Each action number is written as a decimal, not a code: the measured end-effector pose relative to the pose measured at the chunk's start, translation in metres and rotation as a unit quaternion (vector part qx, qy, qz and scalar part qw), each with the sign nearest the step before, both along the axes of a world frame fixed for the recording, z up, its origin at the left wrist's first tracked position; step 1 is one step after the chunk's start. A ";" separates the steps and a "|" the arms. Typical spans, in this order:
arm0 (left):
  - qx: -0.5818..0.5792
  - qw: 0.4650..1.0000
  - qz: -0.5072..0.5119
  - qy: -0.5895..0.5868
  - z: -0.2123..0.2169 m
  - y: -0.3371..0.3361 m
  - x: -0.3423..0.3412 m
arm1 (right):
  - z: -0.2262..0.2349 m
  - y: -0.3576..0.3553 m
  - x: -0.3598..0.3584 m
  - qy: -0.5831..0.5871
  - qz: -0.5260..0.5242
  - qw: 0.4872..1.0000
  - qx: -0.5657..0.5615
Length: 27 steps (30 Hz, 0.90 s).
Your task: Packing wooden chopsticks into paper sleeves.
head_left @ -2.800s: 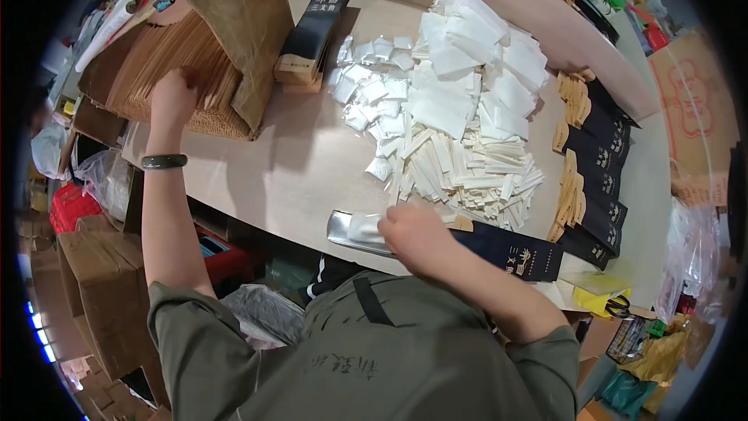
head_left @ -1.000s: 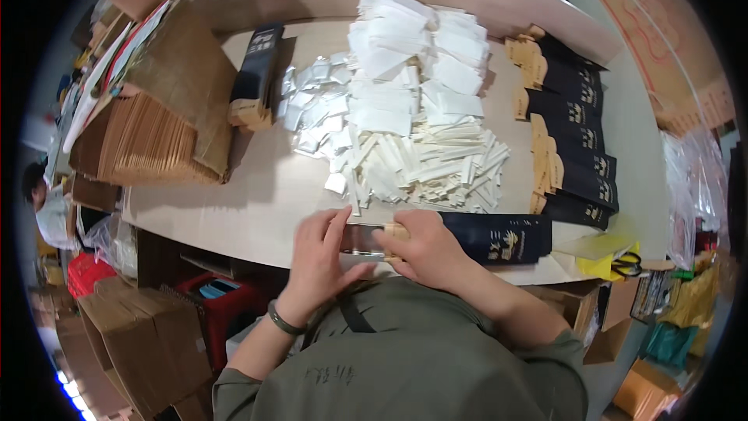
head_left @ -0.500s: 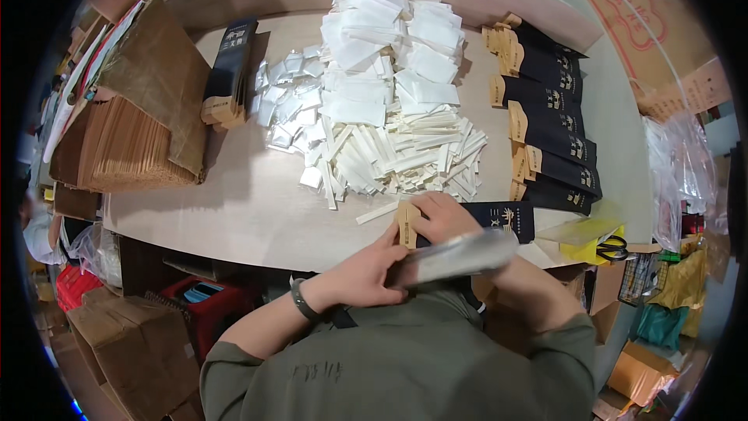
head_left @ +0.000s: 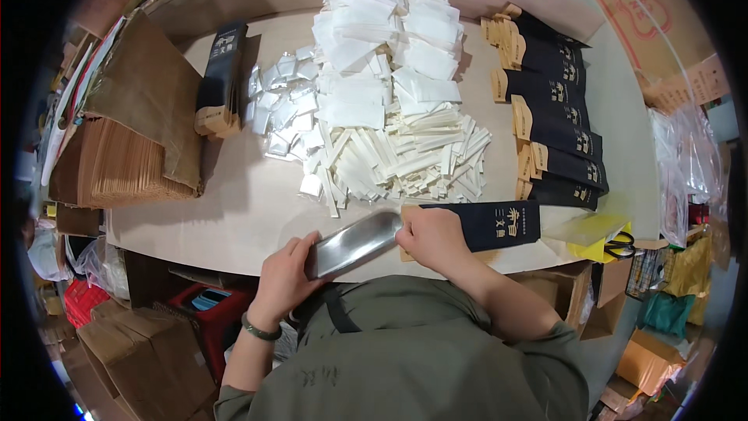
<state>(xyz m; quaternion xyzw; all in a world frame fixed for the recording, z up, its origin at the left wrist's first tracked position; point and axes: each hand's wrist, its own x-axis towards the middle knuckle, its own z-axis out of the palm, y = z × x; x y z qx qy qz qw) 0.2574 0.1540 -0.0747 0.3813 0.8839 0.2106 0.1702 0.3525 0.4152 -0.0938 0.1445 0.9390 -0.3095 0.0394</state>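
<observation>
A shiny silver, elongated tray-like piece (head_left: 354, 245) with a rounded right end slants across the front of the table. My left hand (head_left: 284, 274) grips its lower left end, fingers along the side. My right hand (head_left: 431, 240) is closed at the rounded end; its fingertips are partly hidden. Under and beside that hand lies a black printed paper sleeve (head_left: 499, 226), its light brown end mostly covered by the hand. Just beyond the silver piece spreads a pile of narrow white paper packets (head_left: 413, 156).
Larger white packets (head_left: 354, 101) and small silver sachets (head_left: 284, 101) lie farther back. Black sleeves are stacked at left (head_left: 222, 70) and right (head_left: 553, 109). A cardboard box (head_left: 144, 93) holds brown card at far left. Black-handled scissors (head_left: 619, 245) lie by yellow material at right.
The silver piece has swung from over the black sleeve to the left, its rounded end now at my right hand. My left hand has moved left with it.
</observation>
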 end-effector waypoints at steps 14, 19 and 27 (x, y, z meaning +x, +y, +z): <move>0.151 0.968 0.112 0.166 -0.030 0.063 -0.168 | -0.011 0.084 -0.050 0.213 0.071 0.967 0.121; 0.092 0.985 0.060 0.130 -0.022 0.070 -0.152 | 0.006 0.070 -0.036 0.209 0.112 0.961 0.140; 0.259 0.933 0.200 0.150 -0.034 0.041 -0.136 | 0.026 0.103 -0.085 0.145 0.070 0.987 0.020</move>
